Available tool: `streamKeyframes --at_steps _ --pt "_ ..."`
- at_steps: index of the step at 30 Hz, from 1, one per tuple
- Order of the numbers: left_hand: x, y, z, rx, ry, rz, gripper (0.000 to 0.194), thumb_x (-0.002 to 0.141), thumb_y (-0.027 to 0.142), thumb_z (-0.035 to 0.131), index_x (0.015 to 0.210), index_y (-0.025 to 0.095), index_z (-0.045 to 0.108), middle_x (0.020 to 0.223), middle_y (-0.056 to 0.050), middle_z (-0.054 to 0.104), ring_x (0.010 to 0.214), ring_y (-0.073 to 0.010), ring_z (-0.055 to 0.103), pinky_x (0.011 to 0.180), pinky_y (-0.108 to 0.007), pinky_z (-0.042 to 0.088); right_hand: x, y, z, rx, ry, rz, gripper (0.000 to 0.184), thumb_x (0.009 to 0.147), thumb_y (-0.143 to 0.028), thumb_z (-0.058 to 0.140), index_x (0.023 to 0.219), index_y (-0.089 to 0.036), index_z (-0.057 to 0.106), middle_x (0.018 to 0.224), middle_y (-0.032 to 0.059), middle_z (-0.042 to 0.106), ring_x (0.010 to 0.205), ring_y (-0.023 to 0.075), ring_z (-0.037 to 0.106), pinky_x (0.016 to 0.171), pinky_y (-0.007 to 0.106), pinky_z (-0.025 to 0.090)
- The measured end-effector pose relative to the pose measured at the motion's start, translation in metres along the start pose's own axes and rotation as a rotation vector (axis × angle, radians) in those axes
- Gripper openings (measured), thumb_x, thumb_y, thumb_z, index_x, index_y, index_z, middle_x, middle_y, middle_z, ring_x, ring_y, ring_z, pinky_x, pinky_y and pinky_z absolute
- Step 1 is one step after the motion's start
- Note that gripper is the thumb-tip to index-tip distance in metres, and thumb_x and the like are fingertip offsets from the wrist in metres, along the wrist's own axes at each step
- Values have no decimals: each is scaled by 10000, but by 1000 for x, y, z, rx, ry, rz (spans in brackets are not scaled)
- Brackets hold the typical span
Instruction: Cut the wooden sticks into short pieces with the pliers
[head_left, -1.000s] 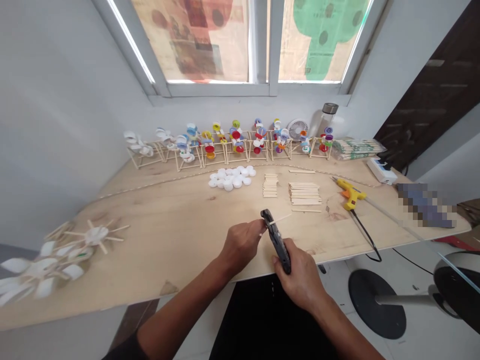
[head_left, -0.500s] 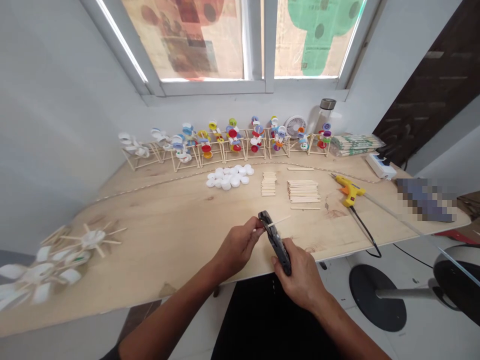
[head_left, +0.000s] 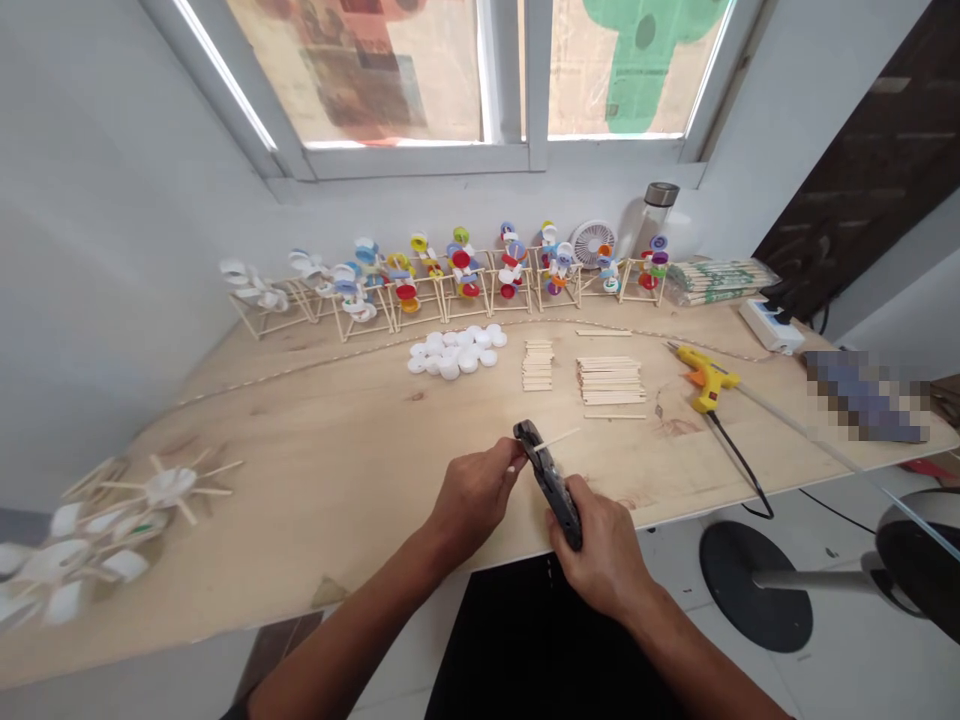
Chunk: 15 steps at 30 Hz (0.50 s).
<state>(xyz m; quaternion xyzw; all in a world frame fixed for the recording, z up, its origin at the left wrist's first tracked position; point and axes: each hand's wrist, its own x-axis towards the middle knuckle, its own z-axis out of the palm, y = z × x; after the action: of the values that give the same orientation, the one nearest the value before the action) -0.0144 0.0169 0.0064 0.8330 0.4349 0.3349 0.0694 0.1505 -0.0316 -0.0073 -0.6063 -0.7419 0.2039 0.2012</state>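
The right hand (head_left: 604,560) is closed firmly round the handles of a black plier-type cutter (head_left: 550,482), while the left hand (head_left: 474,505) pinches a wooden craft stick (head_left: 556,440) at the cutter's head, its free end poking out past the tool. The tool and fingers hide exactly where stick meets blades. Farther along the tabletop (head_left: 315,440) lies a stack of craft sticks (head_left: 610,381), with white bottle caps (head_left: 454,352) left of it, a yellow glue gun (head_left: 705,380) right of it, and a row of stick frames (head_left: 461,290) strung with caps behind it.
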Motion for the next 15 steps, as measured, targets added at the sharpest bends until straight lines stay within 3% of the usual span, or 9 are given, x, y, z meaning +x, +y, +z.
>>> streamKeyframes --at_steps 7,15 --pt "-2 -5 8 174 136 101 192 865 179 334 750 165 488 545 2 541 454 -112 496 464 -214 349 -1 -1 2 -36 16 23 52 761 -230 455 780 -220 408 626 -11 583 589 179 555 536 243 280" --pt "-7 4 11 167 181 87 141 854 170 377 847 152 517 602 -12 568 501 -119 526 488 -217 374 -6 0 2 15 30 30 66 759 -245 474 810 -214 445 666 2 591 643 189 565 568 243 309"
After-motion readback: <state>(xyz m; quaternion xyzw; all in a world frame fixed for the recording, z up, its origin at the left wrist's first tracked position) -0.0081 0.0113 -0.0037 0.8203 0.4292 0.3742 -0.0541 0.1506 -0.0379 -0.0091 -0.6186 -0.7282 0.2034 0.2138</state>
